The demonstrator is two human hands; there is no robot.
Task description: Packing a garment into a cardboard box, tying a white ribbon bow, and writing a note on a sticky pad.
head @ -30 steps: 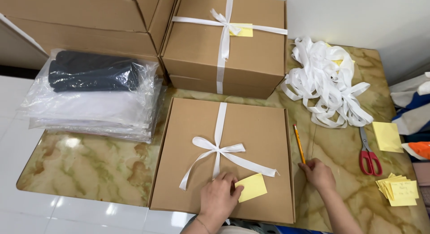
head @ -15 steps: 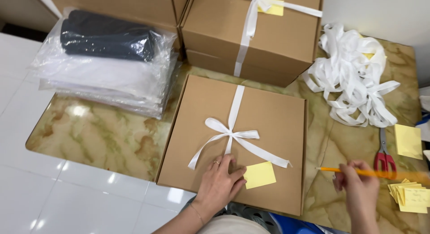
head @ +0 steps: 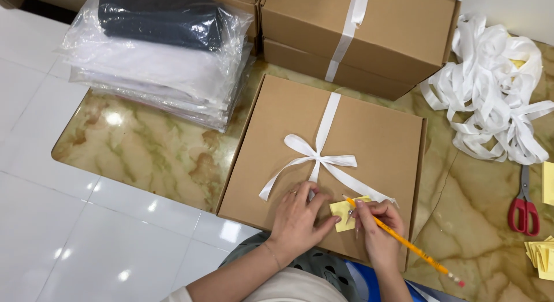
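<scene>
A flat brown cardboard box (head: 381, 134) tied with a white ribbon bow (head: 316, 157) lies on the marble tabletop in front of me. A yellow sticky note (head: 343, 213) is stuck on its lid near the front edge. My left hand (head: 300, 218) presses flat on the lid beside the note, thumb against the note's edge. My right hand (head: 378, 230) holds a yellow pencil (head: 404, 241) with its tip on the note.
Behind stand more ribbon-tied brown boxes (head: 392, 30). Bagged folded clothes (head: 161, 48) are stacked at the back left. A heap of white ribbon (head: 496, 88), red scissors (head: 524, 209) and a pile of yellow notes (head: 542, 256) lie at the right. White floor tiles (head: 69, 221) lie at the left.
My right hand picked up the pencil from the table beside the box and brought its tip onto the yellow note. My left hand stayed on the lid by the note.
</scene>
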